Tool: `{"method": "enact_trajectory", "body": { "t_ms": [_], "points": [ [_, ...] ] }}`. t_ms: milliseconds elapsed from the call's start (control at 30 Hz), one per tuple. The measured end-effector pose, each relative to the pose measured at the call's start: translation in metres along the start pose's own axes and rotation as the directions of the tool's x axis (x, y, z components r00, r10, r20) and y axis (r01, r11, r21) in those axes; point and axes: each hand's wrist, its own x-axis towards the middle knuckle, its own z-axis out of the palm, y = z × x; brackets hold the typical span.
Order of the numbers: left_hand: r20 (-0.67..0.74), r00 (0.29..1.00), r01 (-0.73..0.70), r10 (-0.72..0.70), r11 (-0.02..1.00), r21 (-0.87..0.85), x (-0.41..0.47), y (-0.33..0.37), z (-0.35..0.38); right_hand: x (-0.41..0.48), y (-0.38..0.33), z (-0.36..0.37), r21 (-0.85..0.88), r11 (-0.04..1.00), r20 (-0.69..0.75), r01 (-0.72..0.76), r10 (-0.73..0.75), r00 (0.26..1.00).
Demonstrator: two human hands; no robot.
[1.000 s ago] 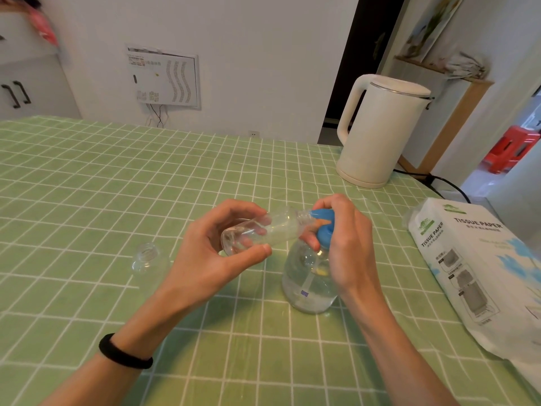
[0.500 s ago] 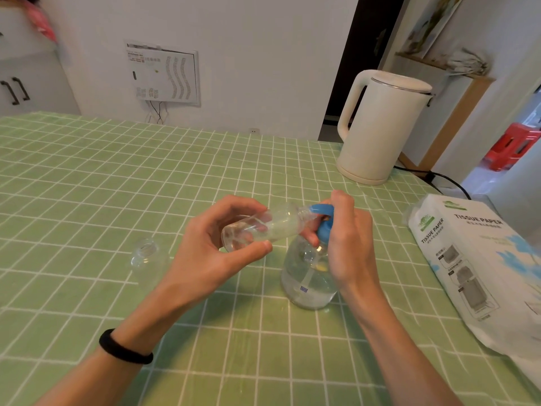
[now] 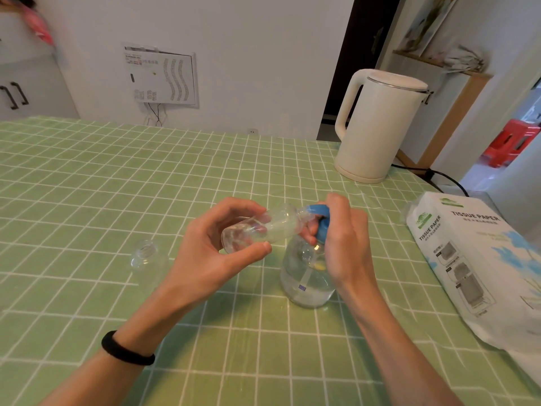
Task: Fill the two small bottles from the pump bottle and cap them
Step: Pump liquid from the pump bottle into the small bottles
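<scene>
My left hand (image 3: 210, 253) grips a small clear bottle (image 3: 263, 228), tilted nearly on its side with its mouth against the blue nozzle. A little clear liquid sits in it. The pump bottle (image 3: 306, 276), clear with a blue pump head (image 3: 320, 221), stands on the green checked tablecloth (image 3: 87, 186). My right hand (image 3: 345, 244) wraps the pump head from the right, fingers over its top. A second small clear bottle (image 3: 146, 256) stands uncapped to the left, apart from both hands. No caps are visible.
A white electric kettle (image 3: 377, 127) stands at the back right, its black cord (image 3: 439, 177) trailing off the table. A white tissue paper pack (image 3: 480, 265) lies along the right edge. A wall and cabinet lie beyond the far edge.
Both hands and the bottles stay almost in place. My right hand's fingers have shifted slightly on the pump head.
</scene>
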Motion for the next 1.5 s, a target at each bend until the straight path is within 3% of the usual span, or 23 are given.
{"method": "enact_trajectory", "body": {
  "t_ms": [733, 933, 1333, 1500],
  "points": [
    [-0.024, 1.000, -0.007, 0.008, 0.999, 0.045, 0.0011, -0.0025, -0.0034, -0.0009, -0.0010, 0.0019, -0.053, 0.998, -0.013, -0.037, 0.036, 0.999],
    [-0.015, 1.000, -0.003, 0.004, 0.999, 0.040, 0.0022, -0.0014, -0.0027, 0.0021, -0.0013, 0.0015, 0.011, 1.000, 0.012, -0.022, 0.022, 1.000],
    [-0.024, 1.000, 0.004, -0.002, 0.999, 0.048, 0.0003, -0.0007, -0.0019, -0.0017, -0.0020, 0.0014, -0.067, 0.998, -0.016, -0.017, 0.016, 1.000],
    [-0.020, 1.000, 0.000, 0.001, 0.999, 0.045, 0.0011, -0.0005, -0.0028, 0.0002, -0.0037, 0.0013, 0.000, 1.000, 0.005, -0.021, 0.021, 1.000]
  ]
}}
